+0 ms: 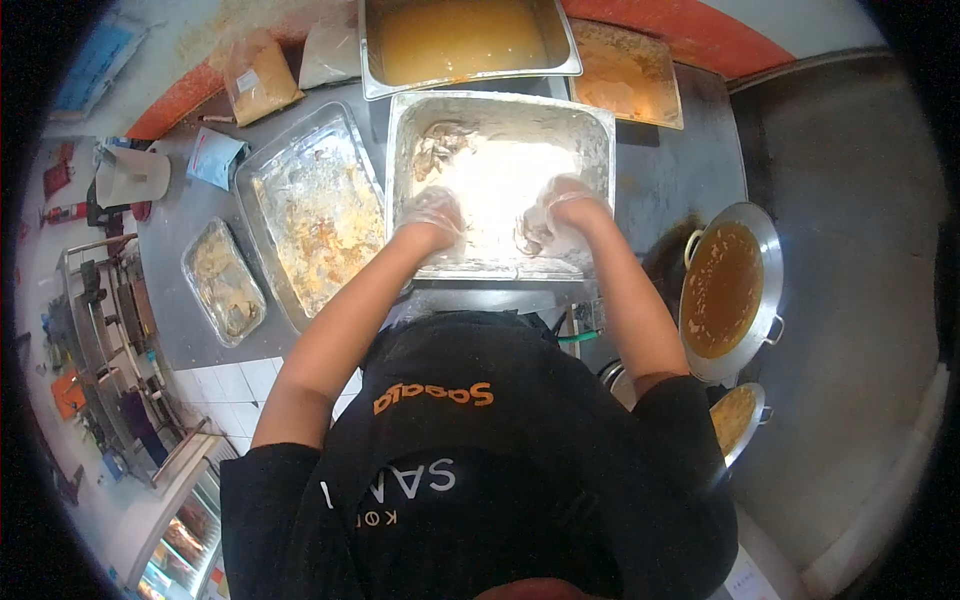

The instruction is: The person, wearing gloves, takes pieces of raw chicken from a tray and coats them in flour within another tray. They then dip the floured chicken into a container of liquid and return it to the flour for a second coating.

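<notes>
Both my hands wear clear plastic gloves and are inside a deep steel pan (604, 142) of white flour (495, 180). My left hand (431, 211) is down in the flour by the pan's left wall; glare hides its fingertips and anything under them. On the right side, my right hand (566, 199) is curled against a flour-coated food piece (531, 231); whether the fingers grip it is not clear. More coated pieces (444, 146) lie in the pan's back left corner. Strong light washes out the middle of the flour.
Behind stands a steel pan of cloudy yellowish liquid (461, 37), beside a tray of orange powder (622, 82). Left are a crusted shallow tray (315, 210), a smaller tray (225, 281) and a bag of breadcrumb-like powder (259, 79). A wok of brown oil (724, 289) sits right.
</notes>
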The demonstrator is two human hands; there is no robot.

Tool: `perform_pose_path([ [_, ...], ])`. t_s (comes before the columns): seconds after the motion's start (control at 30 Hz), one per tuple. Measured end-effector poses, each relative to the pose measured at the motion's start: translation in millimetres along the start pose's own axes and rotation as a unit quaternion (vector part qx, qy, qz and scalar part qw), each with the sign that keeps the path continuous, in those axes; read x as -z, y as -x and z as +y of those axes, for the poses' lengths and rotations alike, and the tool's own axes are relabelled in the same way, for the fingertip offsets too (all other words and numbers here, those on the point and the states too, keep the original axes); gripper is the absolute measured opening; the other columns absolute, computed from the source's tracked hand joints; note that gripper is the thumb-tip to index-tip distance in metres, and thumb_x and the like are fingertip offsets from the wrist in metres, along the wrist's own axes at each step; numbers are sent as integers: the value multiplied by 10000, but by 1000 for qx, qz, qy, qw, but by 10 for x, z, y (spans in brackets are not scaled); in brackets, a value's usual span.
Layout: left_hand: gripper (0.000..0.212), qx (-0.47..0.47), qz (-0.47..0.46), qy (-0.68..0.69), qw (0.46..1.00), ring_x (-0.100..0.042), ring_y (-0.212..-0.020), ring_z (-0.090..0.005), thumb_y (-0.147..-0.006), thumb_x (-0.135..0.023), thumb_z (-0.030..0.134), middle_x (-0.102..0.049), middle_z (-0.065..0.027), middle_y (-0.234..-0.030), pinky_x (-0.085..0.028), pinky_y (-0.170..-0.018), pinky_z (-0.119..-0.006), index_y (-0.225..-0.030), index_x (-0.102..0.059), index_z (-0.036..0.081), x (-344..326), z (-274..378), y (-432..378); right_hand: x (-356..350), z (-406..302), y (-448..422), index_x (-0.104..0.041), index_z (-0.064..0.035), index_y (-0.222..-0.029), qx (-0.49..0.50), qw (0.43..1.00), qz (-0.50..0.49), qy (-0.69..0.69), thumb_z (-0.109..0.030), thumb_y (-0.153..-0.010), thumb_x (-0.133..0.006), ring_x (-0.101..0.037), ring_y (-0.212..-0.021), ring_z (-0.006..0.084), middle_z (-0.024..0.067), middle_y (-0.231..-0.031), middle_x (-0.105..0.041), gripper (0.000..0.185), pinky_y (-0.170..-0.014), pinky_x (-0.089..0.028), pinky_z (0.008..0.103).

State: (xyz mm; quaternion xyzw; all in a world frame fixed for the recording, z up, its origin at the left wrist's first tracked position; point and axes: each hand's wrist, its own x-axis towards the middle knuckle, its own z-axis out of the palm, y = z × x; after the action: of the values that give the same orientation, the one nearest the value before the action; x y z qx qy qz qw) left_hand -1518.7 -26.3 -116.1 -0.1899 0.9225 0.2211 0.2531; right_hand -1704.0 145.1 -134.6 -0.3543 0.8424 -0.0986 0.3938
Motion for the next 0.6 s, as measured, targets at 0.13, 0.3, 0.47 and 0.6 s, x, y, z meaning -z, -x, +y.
perform_pose_path([
  [0.13,285,-97,-42,-13,994,-621,-956,-311,-773,-512,174,-653,-176,-1018,-483,-842,-378,-957,-680,35,-262,-52,-127,-283,-146,38,-674,-33,-997,-12,994,-77,81,-291,-741,-553,-632,-938,344,200,-1000,-659,383,-828,-482,408],
  [0.3,353,-68,-104,198,972,-608,-997,-300,-881,-435,256,-647,-160,-1065,-462,-863,-395,-1089,-640,59,-396,-205,-244,-449,-375,106,-669,-16,-1002,10,980,-144,-136,-293,-776,-553,-635,-867,274,165,-958,-677,375,-769,-485,386],
  [0.47,437,100,39,665,739,-548,-1097,-271,-825,-467,132,-558,-204,-1206,-413,-933,-326,-1240,-521,8,-128,76,5,-333,-437,72,-669,-18,-942,-25,843,42,-535,-348,-840,-595,-594,-801,204,117,-874,-645,353,-689,-480,345],
  [0.6,480,164,72,335,925,-524,-1155,-271,-898,-417,143,-554,-172,-1243,-412,-954,-366,-1364,-399,31,-486,-213,-364,-167,-569,-277,-641,-17,-1035,-98,837,244,-480,-344,-838,-597,-584,-923,234,144,-1006,-626,384,-779,-478,363],
])
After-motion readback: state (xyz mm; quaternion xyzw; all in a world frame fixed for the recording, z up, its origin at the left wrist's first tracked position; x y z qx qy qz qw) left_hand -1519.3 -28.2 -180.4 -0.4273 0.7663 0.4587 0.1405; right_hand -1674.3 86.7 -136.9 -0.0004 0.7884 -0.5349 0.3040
